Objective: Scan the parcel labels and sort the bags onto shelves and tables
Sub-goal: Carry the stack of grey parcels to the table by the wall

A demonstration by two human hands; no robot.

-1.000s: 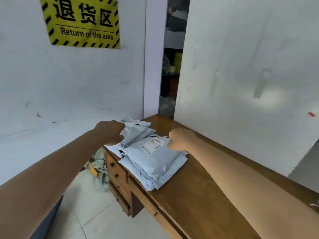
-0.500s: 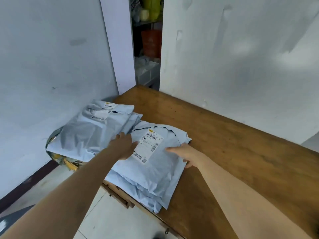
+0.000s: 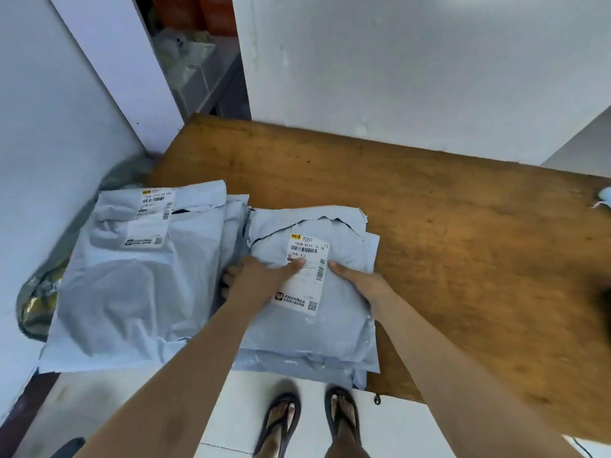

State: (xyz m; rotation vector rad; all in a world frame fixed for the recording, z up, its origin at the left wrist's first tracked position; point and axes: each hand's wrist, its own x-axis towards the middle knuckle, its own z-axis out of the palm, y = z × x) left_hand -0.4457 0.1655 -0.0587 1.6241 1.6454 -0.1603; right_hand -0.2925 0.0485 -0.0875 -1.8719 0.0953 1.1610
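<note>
On the near left part of the wooden counter (image 3: 429, 226), a pale blue bag (image 3: 317, 328) tops a stack, its white label (image 3: 304, 289) facing up. The left grip (image 3: 254, 276) pinches the bag's left edge, thumb pressed on the label and fingers tucked under. The right grip (image 3: 360, 285) clasps the bag just right of the label, thumb at the label's edge. Another pile of bags (image 3: 132, 292) lies just beside it on the left, overhanging the counter's end

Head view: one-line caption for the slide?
Left hand and right hand grip the top labelled bag of a stack on the wooden table, second stack alongside.
</note>
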